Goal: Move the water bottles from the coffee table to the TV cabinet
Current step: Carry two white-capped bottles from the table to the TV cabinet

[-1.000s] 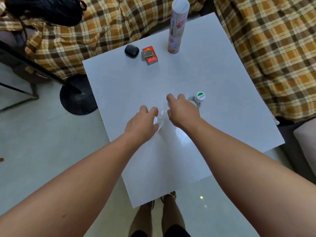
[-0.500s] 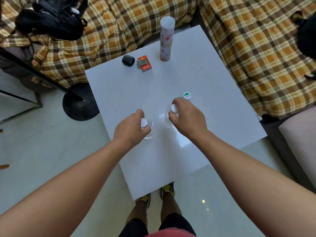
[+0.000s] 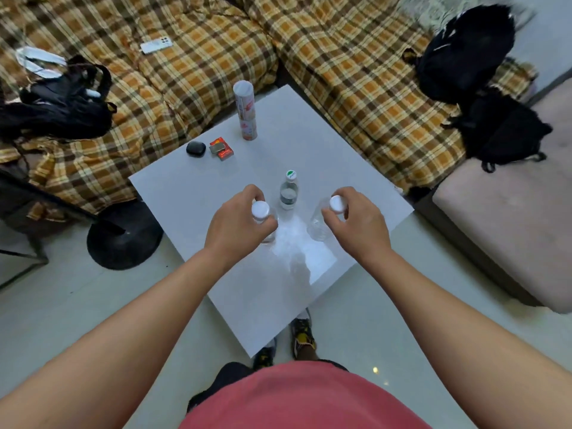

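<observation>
1. The left hand point(image 3: 236, 226) has its grip closed around the neck of a clear bottle with a white cap point(image 3: 260, 209); the fingers wrap just below the cap.
2. The right hand point(image 3: 356, 224) pinches the neck of a second white-capped bottle point(image 3: 322, 222) in the same way, with the thumb and fingers under the cap.
3. Both bottles are upright, or nearly so, above the near half of the white surface point(image 3: 192, 187). I cannot tell if their bottoms touch it or are lifted from it.
4. A third bottle, with a green and white cap point(image 3: 288, 193), stands upright on the surface between the two hands and a little farther from the person. No hand touches it.
5. At the far side of the surface stand a tall tube with a white lid point(image 3: 246, 111), a red box point(image 3: 222, 148) with a small grey object on top, and a small black case point(image 3: 196, 148) just beside the box.
6. A sofa with an orange and brown checked cover point(image 3: 356, 72) goes around the far edges of the surface. On it lie a black bag at the left point(image 3: 58, 103), other black bags at the right point(image 3: 470, 54) and a white phone point(image 3: 155, 44).
7. The person wears a red shirt point(image 3: 303, 397), and the shoes point(image 3: 301, 334) show on the pale floor under the near corner of the surface.
</observation>
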Motion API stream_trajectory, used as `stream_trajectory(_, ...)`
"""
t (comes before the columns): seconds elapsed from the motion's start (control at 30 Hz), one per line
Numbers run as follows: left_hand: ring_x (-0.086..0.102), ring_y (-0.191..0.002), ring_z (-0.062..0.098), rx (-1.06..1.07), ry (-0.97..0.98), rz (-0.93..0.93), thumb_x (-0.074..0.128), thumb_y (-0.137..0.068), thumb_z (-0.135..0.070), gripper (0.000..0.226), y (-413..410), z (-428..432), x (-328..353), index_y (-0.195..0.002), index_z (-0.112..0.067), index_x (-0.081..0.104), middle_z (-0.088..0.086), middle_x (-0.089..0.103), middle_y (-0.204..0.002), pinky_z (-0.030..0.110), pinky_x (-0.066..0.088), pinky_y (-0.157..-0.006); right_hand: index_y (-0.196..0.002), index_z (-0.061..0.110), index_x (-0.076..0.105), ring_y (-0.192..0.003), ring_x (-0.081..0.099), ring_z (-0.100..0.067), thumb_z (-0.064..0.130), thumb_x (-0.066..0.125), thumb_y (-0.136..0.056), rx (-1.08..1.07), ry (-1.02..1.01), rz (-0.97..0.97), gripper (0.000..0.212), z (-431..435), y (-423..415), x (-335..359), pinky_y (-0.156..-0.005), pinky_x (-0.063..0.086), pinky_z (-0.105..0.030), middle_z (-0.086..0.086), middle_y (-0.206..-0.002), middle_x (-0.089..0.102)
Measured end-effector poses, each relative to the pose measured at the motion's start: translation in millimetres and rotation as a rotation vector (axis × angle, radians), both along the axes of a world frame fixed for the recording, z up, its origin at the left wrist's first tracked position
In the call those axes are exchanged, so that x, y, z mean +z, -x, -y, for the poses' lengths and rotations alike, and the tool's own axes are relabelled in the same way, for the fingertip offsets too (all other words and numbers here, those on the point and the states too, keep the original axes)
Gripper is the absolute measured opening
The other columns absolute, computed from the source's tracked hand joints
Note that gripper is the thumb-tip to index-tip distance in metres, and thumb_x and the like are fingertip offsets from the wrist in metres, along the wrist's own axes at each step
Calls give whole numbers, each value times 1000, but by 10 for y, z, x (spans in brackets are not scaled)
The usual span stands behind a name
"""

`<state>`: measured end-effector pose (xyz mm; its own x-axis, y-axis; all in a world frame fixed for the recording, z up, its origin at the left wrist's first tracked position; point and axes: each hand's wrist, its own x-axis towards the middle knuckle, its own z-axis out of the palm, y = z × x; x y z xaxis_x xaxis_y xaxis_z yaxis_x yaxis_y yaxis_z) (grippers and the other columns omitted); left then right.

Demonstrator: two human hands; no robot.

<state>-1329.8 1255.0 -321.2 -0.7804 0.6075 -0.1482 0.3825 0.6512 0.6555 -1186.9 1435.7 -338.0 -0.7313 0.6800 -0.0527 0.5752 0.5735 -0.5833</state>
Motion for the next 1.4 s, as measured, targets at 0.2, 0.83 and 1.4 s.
stream_trajectory(0.2, 59, -76, 25, -158, -77, -17, 70, -79, -29, 25, -225, -110, 261, -95, -25, 51, -1, 62, -81, 39, 49, -64, -105, 26, 57, -78, 57, -19, 42, 62, -94, -156, -67, -47, 21, 134, -493, 276, -63, 37, -29, 4, -92, 61)
stream_trajectory(0.83, 61, -75, 20, -907, -228, -1, 70, -82, -27, 21, -2408, -853, 814, -94, -23, 53, -2, 63, -78, 36, 47, -64, -100, 22, 62, -79, 59, -27, 36, 67, -87, -945, -140, -130, 19, 981, -3370, 811, -68, 48, -38, 4, -81, 56)
stream_trajectory(1.4, 51, -65, 12, -1469, -277, 108, 72, -78, -23, 20, -6020, 258, 1088, -89, -20, 55, -4, 58, -73, 36, 44, -62, -90, 24, 58, -70, 50, -21, 36, 71, -87, -1475, -229, -146, 18, 3565, -6515, 956, -63, 40, -32, 10, -64, 49)
